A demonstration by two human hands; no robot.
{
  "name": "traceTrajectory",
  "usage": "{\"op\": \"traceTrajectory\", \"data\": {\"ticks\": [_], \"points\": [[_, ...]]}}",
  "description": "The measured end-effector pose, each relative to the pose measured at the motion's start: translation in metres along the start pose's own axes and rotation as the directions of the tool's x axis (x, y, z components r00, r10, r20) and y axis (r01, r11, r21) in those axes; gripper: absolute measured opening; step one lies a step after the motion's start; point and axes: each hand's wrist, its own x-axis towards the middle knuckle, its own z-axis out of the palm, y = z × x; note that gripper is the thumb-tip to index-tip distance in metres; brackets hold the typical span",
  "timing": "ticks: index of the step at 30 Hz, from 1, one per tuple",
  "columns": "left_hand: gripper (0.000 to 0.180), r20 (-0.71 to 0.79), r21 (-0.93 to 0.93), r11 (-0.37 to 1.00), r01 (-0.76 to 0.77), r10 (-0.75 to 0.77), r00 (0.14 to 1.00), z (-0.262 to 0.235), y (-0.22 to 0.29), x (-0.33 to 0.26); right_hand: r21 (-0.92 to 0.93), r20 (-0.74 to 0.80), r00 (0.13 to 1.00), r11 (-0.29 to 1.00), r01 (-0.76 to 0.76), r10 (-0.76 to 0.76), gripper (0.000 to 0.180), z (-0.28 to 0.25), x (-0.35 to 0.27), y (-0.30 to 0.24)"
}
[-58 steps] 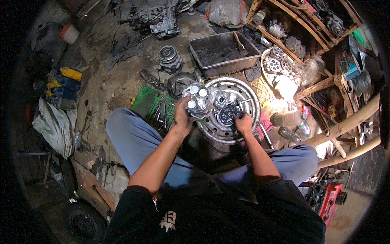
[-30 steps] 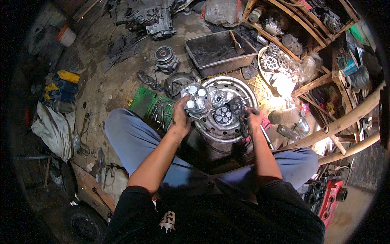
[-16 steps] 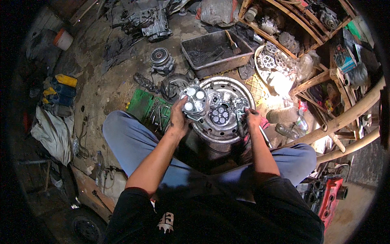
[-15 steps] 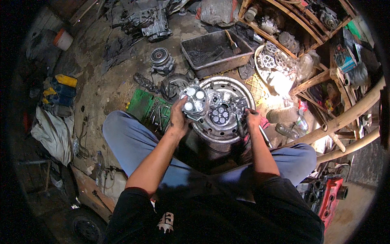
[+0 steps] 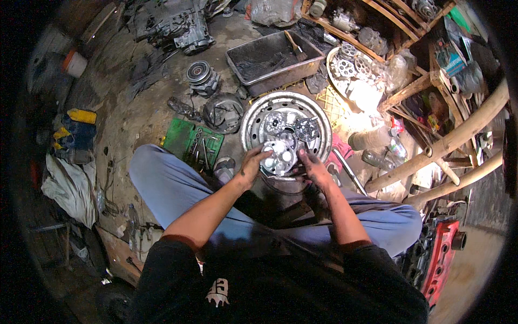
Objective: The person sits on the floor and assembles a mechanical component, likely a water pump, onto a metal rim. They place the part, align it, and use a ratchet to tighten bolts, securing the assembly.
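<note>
Head camera gives me both hands together near the middle of the wheel (image 5: pixel 288 96). What has just changed: the round metal part (image 5: pixel 280 157), silver with bright circular faces on top, has come in from the wheel's left edge and now sits over the near side of the wheel. My left hand (image 5: pixel 251 167) grasps it from the left, the thumb reaching onto its upper face. My right hand (image 5: pixel 314 168) has left the dark round piece (image 5: pixel 307 128), which now lies alone on the far right of the wheel, and has come to the metal part's right side, thumb at its edge. Its other fingers are largely hidden underneath, so I cannot tell how firmly it grips.

For the work, I judge this means the metal part has my attention from both sides, better steadied than by one hand, while the dark piece is left unattended.

Beyond the metal part, a smaller silver piece (image 5: pixel 276 123) rests on the wheel, left of the dark one. To the left on the floor lies an opened green toolbox (image 5: pixel 177 134); past the wheel stands a black tub (image 5: pixel 286 80) with a brush (image 5: pixel 295 46) propped in it.
</note>
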Motion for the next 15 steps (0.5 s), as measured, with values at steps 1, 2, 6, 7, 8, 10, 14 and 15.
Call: {"op": "traceTrajectory", "data": {"ticks": [1, 2, 6, 7, 8, 10, 14, 15], "points": [[0.066, 0.038, 0.043, 0.999, 0.027, -0.028, 0.999, -0.002, -0.014, 0.009, 0.061, -0.006, 1.0, 0.998, 0.018, -0.017, 0.07, 0.001, -0.003, 0.014], [0.065, 0.1, 0.109, 0.994, 0.022, -0.033, 0.994, 0.005, -0.013, 0.006, 0.125, -0.018, 0.999, 0.992, 0.03, -0.028, 0.072, 0.002, -0.009, 0.022], [0.064, 0.21, 0.232, 0.972, 0.034, -0.084, 0.974, 0.024, -0.012, -0.003, 0.114, 0.001, 1.0, 0.993, -0.001, 0.001, 0.067, -0.011, -0.013, 0.055], [0.064, 0.206, 0.226, 0.973, 0.054, -0.102, 0.973, 0.025, -0.015, -0.003, 0.138, -0.01, 1.0, 0.99, 0.013, -0.012, 0.064, -0.01, -0.017, 0.06], [0.063, 0.213, 0.246, 0.968, 0.055, -0.109, 0.971, 0.029, -0.011, -0.004, 0.216, -0.055, 0.995, 0.972, 0.094, -0.084, 0.06, -0.003, -0.03, 0.045], [0.062, 0.178, 0.283, 0.957, 0.07, -0.124, 0.976, 0.027, -0.026, 0.009, 0.236, -0.097, 0.99, 0.964, 0.12, -0.1, 0.059, -0.001, -0.024, 0.068], [0.055, 0.205, 0.289, 0.957, 0.03, -0.092, 0.974, 0.039, -0.034, 0.025, 0.175, -0.095, 0.995, 0.985, -0.004, 0.021, 0.059, -0.014, -0.007, 0.098], [0.054, 0.22, 0.266, 0.964, 0.029, -0.09, 0.971, 0.041, -0.037, 0.031, 0.163, -0.099, 0.993, 0.986, -0.041, 0.058, 0.059, -0.016, -0.003, 0.1]]}}
